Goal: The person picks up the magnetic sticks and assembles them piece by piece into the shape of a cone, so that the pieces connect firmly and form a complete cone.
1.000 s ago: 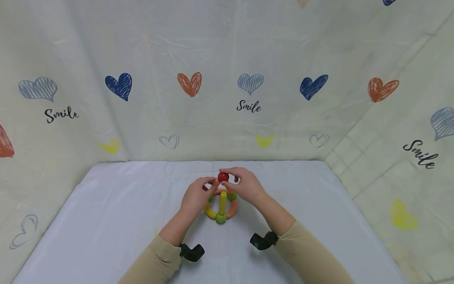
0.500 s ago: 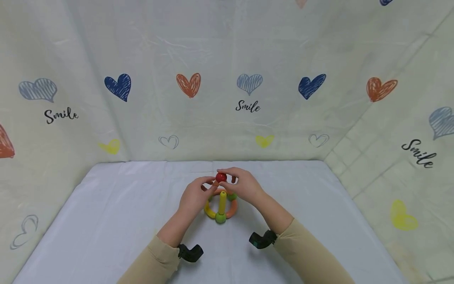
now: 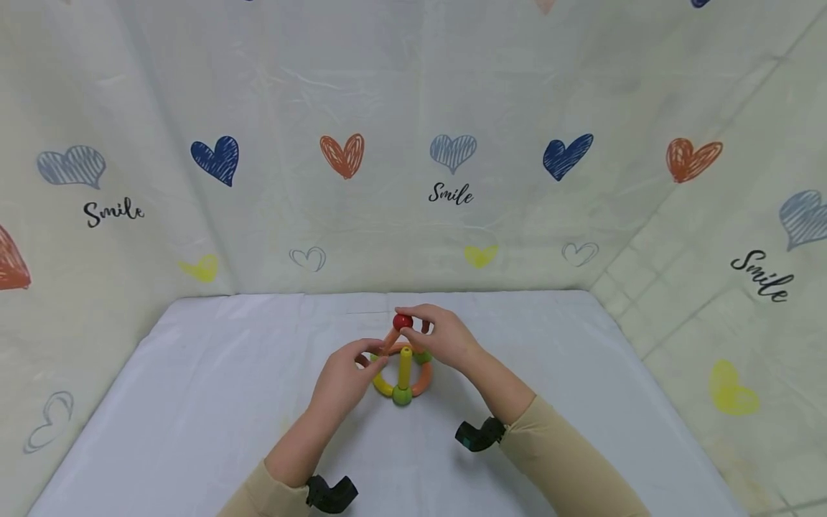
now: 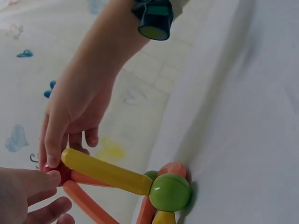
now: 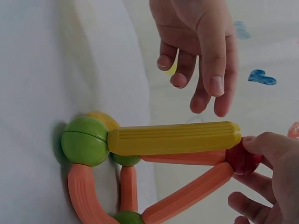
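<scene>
Between thumb and fingers, my right hand [image 3: 447, 339] pinches a red ball [image 5: 244, 161] at the top of a toy frame built from rods and balls. A straight yellow rod [image 5: 175, 138] and two straight orange rods, one of them this orange rod [image 5: 189, 192], meet at that ball. They rise from a ring of curved yellow and orange pieces joined by green balls, the nearest green ball [image 3: 402, 396] being at the front. My left hand [image 3: 340, 377] hovers left of the frame, fingers loosely bent and, in the right wrist view, apart from the rods.
The frame stands on a table with a white cloth [image 3: 258, 373], toward its far edge. Behind it hangs a pale curtain [image 3: 388, 230] printed with hearts. A black wrist camera [image 3: 332, 494] sits on the left wrist and another wrist camera [image 3: 481, 435] on the right.
My left hand has come away from the frame's top beside the red ball, moving down and to the left. The right hand keeps its hold on the ball in about the same place.
</scene>
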A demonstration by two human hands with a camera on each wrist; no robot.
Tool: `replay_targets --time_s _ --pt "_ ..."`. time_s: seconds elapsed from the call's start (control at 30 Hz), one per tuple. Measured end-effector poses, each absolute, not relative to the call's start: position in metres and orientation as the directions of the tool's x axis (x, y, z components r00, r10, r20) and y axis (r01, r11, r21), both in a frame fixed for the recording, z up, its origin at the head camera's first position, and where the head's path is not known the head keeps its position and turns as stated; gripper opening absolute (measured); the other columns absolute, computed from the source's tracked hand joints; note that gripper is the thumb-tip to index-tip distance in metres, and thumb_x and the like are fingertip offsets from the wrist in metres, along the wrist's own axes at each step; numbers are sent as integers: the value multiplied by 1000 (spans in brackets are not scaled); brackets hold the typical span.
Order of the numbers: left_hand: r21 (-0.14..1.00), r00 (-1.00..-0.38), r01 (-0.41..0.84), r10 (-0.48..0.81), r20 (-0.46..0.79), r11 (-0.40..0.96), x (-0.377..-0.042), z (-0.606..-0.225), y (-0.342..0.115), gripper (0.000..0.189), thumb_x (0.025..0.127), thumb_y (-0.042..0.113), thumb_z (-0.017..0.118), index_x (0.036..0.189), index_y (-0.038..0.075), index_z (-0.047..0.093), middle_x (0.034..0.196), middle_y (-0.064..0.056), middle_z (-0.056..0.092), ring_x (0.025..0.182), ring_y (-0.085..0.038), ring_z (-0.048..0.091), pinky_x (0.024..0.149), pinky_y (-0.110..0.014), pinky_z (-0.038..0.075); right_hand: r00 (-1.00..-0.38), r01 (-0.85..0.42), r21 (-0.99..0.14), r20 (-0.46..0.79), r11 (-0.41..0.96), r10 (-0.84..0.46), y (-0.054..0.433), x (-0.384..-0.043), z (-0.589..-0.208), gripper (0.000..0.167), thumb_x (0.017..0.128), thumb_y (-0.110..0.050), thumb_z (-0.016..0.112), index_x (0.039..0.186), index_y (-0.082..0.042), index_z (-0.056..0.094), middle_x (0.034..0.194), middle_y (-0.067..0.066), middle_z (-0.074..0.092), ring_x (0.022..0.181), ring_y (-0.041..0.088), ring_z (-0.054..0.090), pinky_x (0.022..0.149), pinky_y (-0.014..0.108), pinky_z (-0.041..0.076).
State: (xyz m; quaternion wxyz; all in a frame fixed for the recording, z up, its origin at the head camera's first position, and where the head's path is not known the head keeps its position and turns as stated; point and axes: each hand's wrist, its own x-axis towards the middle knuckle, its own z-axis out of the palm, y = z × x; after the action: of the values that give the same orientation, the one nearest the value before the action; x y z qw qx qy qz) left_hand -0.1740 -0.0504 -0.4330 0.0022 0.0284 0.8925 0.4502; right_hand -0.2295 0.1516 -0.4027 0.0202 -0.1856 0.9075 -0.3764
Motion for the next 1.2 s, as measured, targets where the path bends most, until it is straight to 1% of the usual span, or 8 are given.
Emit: replay_targets --time_s 0.23,0.4,0.53,0.8,1.07,1.2 --pt "848 -997 42 80 -1 528 -168 -445 -41 33 90 34 74 120 20 70 103 6 67 89 -18 57 63 -30 51 -931 -315 -691 93 651 -352 152 -229 -401 40 93 -29 71 133 -29 65 108 -10 64 90 18 51 63 30 49" --pt "864 -993 41 115 -19 502 -168 -458 -32 32 90 33 74 119 21 70 107 5 67 85 -17 56 61 -31 50 -934 -306 -702 91 643 -345 152 -229 -401 40 93 -28 71 133 -30 65 108 -9 64 88 17 52 62 31 48" --pt "860 -991 53 131 -16 508 -170 -463 -29 32 89 31 75 119 20 70 106 5 68 82 -17 55 61 -31 48 -937 -292 -714 79 637 -341 152 -229 -401 41 93 -30 70 133 -30 65 108 -11 64 90 18 52 64 31 50" --pt "848 -991 66 133 -5 526 -173 -466 -27 34 90 31 74 122 18 71 100 5 68 83 -16 57 66 -32 49 -939 -281 -715 67 640 -337 152 -229 -402 41 93 -31 70 133 -31 65 109 -11 64 91 18 52 64 31 50" --pt "846 -991 63 131 -9 530 -175 -468 -28 34 91 34 73 120 18 71 100 4 69 83 -16 58 66 -30 50 -918 -340 -706 106 621 -382 155 -224 -403 38 93 -26 72 130 -31 67 113 -12 65 89 17 53 64 32 50" --pt "847 -992 65 128 -4 528 -176 -469 -29 33 90 34 73 118 17 72 99 4 68 83 -16 59 66 -30 50 -908 -367 -695 125 618 -399 157 -220 -406 38 92 -27 73 129 -32 68 115 -13 65 88 16 53 64 31 49"
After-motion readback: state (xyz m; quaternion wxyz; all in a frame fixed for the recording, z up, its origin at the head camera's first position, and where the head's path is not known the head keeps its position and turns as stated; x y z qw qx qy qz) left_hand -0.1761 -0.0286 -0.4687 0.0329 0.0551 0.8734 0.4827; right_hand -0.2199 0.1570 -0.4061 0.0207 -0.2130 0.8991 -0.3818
